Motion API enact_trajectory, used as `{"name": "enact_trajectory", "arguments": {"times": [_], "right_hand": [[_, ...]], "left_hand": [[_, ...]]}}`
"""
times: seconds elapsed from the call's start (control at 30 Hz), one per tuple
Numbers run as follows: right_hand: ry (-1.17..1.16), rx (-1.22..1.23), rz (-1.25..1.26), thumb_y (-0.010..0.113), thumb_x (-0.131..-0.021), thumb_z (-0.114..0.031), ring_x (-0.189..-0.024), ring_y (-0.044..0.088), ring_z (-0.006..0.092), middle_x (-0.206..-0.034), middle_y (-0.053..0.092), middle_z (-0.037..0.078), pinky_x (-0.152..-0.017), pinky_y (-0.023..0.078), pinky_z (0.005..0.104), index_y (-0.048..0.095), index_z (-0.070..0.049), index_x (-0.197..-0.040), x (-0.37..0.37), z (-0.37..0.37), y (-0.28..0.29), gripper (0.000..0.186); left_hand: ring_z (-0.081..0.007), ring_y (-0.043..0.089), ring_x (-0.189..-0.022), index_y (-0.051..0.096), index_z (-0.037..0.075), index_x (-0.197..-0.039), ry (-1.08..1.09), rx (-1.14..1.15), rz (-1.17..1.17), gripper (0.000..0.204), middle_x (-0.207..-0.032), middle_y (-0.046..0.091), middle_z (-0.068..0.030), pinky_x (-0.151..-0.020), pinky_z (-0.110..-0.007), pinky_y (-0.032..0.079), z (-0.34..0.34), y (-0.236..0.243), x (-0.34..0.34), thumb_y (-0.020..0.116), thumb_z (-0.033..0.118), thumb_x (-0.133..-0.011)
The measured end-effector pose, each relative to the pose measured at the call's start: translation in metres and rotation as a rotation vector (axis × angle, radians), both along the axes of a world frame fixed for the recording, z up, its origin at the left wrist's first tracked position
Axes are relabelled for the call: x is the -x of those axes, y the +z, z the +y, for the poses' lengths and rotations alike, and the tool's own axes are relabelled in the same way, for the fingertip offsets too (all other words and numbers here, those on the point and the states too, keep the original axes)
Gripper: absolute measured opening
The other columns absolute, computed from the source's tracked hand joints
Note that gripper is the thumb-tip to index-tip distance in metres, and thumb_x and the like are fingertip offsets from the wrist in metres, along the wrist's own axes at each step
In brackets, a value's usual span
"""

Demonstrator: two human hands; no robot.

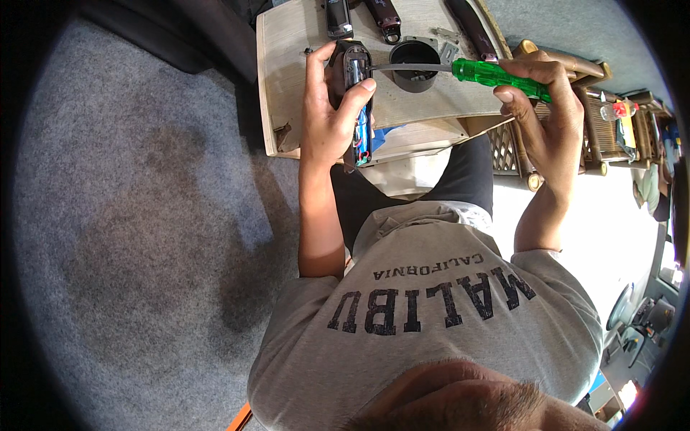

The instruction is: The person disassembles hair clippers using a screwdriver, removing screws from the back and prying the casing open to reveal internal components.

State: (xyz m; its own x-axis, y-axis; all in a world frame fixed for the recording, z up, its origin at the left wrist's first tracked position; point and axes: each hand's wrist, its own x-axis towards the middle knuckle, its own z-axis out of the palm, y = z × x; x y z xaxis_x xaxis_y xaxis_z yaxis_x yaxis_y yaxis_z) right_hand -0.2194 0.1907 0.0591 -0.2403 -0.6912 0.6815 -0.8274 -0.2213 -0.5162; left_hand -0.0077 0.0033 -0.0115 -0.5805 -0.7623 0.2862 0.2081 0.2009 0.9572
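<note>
My left hand is wrapped round an opened hair clipper, held upright above the table's near left part. Its dark casing lies bare on the side facing right, showing a blue battery and thin coloured wires at the lower end. My left thumb presses on its edge. In my right hand is a screwdriver with a clear green handle, its shaft pointing left. The shaft's tip reaches the upper part of the clipper's inside; whether it sits on a screw is too small to tell.
Under the screwdriver shaft stands a round black cup with small bits in it. Dark clipper bodies lie along the far side of the wooden table, with a small metal plate nearer. A bamboo rack stands at the right.
</note>
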Motion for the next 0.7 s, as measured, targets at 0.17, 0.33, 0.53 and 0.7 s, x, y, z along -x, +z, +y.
{"name": "enact_trajectory", "arguments": {"times": [0.17,0.33,0.53,0.7], "right_hand": [[0.0,-0.09,-0.023,0.082,-0.091,-0.025,-0.085,0.077,0.019,-0.106,0.077,0.011,-0.067,0.06,0.0305,0.063,-0.003,-0.114,-0.01,0.004,0.004,0.037],[-0.048,-0.139,-0.032,0.083,-0.09,-0.031,-0.084,0.078,0.0187,-0.106,0.078,0.011,-0.069,0.06,0.0302,0.062,-0.003,-0.113,-0.013,0.007,0.01,0.042],[-0.093,-0.151,-0.125,0.085,-0.088,-0.037,-0.086,0.078,0.0214,-0.1,0.077,0.01,-0.068,0.059,0.0303,0.062,-0.004,-0.111,-0.014,0.005,0.009,0.046],[-0.105,-0.086,-0.068,0.084,-0.089,-0.039,-0.085,0.078,0.0224,-0.097,0.075,0.01,-0.067,0.058,0.0318,0.062,-0.004,-0.112,-0.012,0.002,0.007,0.047]], "left_hand": [[-0.0086,0.059,-0.059,0.045,0.007,-0.141,0.003,-0.127,-0.011,0.055,-0.089,0.062,-0.0034,-0.05,-0.026,0.05,0.008,0.011,-0.002,0.072,0.008,-0.093],[-0.0086,0.059,-0.059,0.045,0.008,-0.14,-0.038,-0.1,-0.03,0.053,-0.088,0.062,-0.0039,-0.05,-0.026,0.051,0.005,0.01,-0.003,0.071,0.006,-0.094],[-0.0088,0.06,-0.059,0.045,0.008,-0.14,-0.032,-0.116,-0.036,0.053,-0.089,0.062,-0.0044,-0.05,-0.026,0.051,0.006,0.011,-0.003,0.071,0.007,-0.093],[-0.0093,0.06,-0.059,0.045,0.007,-0.14,-0.022,-0.105,-0.024,0.053,-0.089,0.063,-0.0047,-0.049,-0.027,0.051,0.004,0.008,-0.002,0.071,0.006,-0.093]]}}
